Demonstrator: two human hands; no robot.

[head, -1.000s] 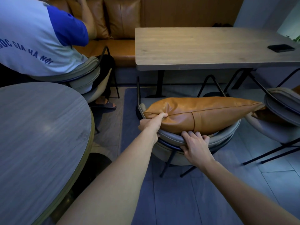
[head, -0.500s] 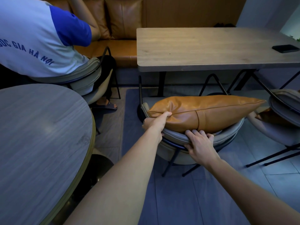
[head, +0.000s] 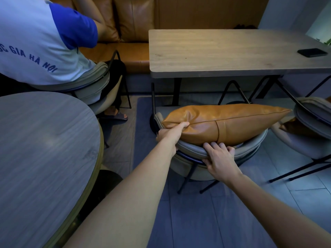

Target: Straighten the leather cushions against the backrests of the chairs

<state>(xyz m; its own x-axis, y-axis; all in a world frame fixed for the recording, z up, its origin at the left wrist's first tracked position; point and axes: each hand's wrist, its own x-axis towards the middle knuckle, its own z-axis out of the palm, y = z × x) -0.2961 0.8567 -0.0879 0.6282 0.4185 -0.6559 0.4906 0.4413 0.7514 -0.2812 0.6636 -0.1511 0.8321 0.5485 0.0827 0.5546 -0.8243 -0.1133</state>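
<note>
Grey chair (head: 211, 151) carries tan cushion (head: 232, 126), laid along backrest top; rect. counter (head: 215, 52) w/ phone (head: 312, 52).

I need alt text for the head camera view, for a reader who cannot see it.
A person's left hand grips the left end of a tan leather cushion lying along a grey chair's backrest, while the right hand holds that backrest. Behind stands a wooden table with a dark phone.

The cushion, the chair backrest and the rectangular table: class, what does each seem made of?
Cushion: tan leather or imitation, smooth with soft sheen, creases, stitched seam. Chair backrest: grey padded upholstery, matte, on a dark metal-looking frame. Rectangular table: pale wood or laminate, visible grain.
</note>
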